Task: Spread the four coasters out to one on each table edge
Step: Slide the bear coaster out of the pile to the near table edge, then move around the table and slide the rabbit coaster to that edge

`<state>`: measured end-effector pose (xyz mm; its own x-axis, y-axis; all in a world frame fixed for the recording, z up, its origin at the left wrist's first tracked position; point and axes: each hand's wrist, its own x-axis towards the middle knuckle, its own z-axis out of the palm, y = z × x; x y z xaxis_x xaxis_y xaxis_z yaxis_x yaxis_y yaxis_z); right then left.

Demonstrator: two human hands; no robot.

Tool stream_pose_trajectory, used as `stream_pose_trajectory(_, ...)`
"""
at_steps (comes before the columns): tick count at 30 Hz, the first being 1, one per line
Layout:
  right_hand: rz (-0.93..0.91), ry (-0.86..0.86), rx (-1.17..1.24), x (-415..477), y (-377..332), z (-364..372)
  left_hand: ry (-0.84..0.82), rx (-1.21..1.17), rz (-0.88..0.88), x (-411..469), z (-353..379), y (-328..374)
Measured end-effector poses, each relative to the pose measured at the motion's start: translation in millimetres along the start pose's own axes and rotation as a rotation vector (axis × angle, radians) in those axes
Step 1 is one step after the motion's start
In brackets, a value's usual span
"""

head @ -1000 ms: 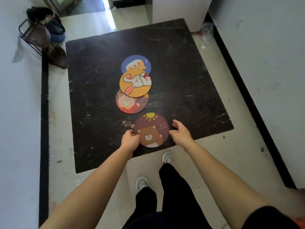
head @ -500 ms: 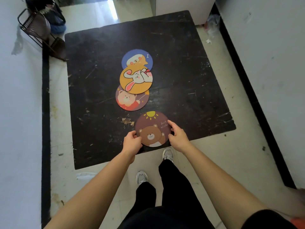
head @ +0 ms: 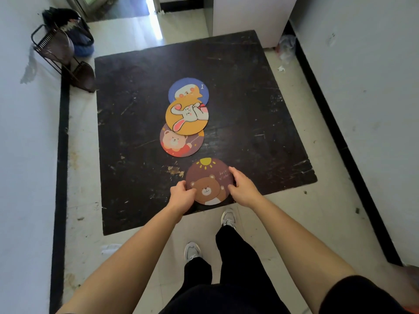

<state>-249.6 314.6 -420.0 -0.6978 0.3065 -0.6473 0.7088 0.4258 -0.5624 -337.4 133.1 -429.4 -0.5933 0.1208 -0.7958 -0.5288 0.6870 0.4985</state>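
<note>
A brown coaster with a bear and a sun [head: 207, 177] lies at the near edge of the dark square table [head: 136, 137]. My left hand [head: 181, 197] grips its left rim and my right hand [head: 241, 188] grips its right rim. Beyond it, three coasters overlap in a line down the table's middle: a purple one with a bear [head: 179, 143] nearest, a yellow one with a rabbit [head: 187, 117] on top of it, and a blue one [head: 188, 89] farthest, partly under the yellow one.
White walls close in on the left and right, with black skirting [head: 60, 155] along the floor. A dark wire rack and bag [head: 63, 46] stand past the table's far left corner. A white cabinet [head: 249, 17] stands behind the far edge. My legs and shoes [head: 227, 217] are at the near edge.
Both hands closed in on the brown bear coaster and now hold its rims. It has slid slightly nearer to the table's near edge. The other three coasters stayed put.
</note>
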Motion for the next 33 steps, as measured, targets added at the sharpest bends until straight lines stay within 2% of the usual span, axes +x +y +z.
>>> stream_pose_trajectory(3, -0.055, 0.149, -0.211, -8.3, -19.9, -34.4, 0.118, 0.370, 0.226, -14.5, -24.6, 31.7)
stream_pose_trajectory(7, -0.188, 0.463, -0.408, -27.3, -63.2, -102.1, 0.449, 0.648, 0.643, -49.1, -75.5, 94.4)
stream_pose_trajectory(11, -0.345, 0.845, -0.486, -66.0, -105.0, -167.4, 0.747, 0.652, 0.980, -93.3, -114.2, 165.3)
stream_pose_trajectory(14, -0.385, 1.039, -0.518, -96.5, -115.5, -191.2, 0.860, 0.610, 1.114, -118.3, -116.0, 192.7)
stream_pose_trajectory(17, -0.364, 1.074, -0.563, -113.7, -105.6, -196.4, 0.850, 0.644, 1.121, -125.8, -98.2, 191.4)
stream_pose_trajectory(24, -0.360, 0.983, -0.589, -93.3, -58.8, -211.6, 0.807, 0.742, 1.114, -135.0, -41.3, 192.6)
stream_pose_trajectory(30, -0.461, 0.924, -0.591, -53.9, -3.0, -280.2, 0.879, 0.766, 1.028, -128.4, 38.2, 237.9)
stream_pose_trajectory(33, -0.497, 0.868, -0.632, -31.2, 34.1, -328.6, 0.899, 0.743, 0.929, -127.2, 98.6, 262.5)
